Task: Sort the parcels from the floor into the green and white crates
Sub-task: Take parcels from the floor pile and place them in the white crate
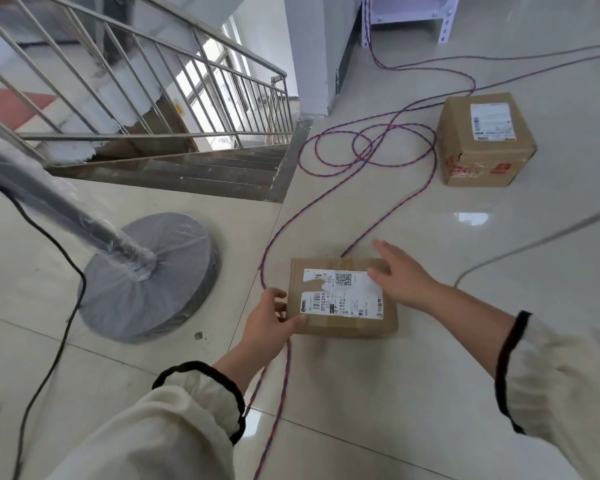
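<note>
Presently the near parcel [342, 299], a flat brown carton with a torn white label [347, 292] on top, lies on the tiled floor [395, 393] directly ahead of the person. Its long axis runs left to right across the view, so each short end faces one hand.

The left hand [271, 317] grips the left short end. The thumb lies on the top face at the near-left corner, and the fingers are curled around the side.

The right hand [400, 275] is at the far-right corner of the top face, fingers straight and slightly spread, holding nothing. Contact with the carton cannot be confirmed.

Judgement: the lift depends on the right hand. It is above the carton rather than at the right end, so it must shift outward and down to oppose the left hand's grip.

A red-and-blue cord [262, 263] runs just beside the left end and passes near the left wrist, so it may snag on lifting.

A far parcel [482, 140], taller and cube-like, stands well apart toward the right. A grey stand base [153, 282] sits to the left. No crate is in view.
</note>
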Demonstrator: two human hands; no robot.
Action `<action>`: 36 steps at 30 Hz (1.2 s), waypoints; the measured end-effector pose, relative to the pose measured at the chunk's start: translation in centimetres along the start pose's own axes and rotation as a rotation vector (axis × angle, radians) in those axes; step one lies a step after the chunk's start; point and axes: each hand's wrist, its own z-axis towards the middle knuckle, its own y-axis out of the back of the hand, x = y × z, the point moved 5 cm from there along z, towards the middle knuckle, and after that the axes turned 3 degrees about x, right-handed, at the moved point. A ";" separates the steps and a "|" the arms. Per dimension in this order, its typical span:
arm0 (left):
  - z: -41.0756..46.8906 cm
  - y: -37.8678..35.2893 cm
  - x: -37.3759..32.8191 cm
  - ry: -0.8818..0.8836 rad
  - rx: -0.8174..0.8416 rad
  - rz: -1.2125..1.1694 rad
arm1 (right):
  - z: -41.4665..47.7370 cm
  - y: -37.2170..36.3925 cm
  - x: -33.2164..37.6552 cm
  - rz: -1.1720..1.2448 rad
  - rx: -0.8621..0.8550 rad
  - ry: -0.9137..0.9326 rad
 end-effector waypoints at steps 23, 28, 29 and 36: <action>-2.7 1.5 -8.6 0.309 0.176 -0.856 | -9.2 1.5 5.7 0.397 0.097 -0.062; -7.9 9.1 -24.2 0.081 0.359 -0.581 | -16.0 13.7 14.3 0.543 -0.204 -0.043; -9.6 10.6 -27.9 0.018 0.395 -0.531 | -17.9 16.6 16.2 0.580 -0.248 -0.043; -27.2 20.6 -56.0 -0.223 0.548 -0.421 | -36.3 41.4 31.3 0.752 -0.479 -0.076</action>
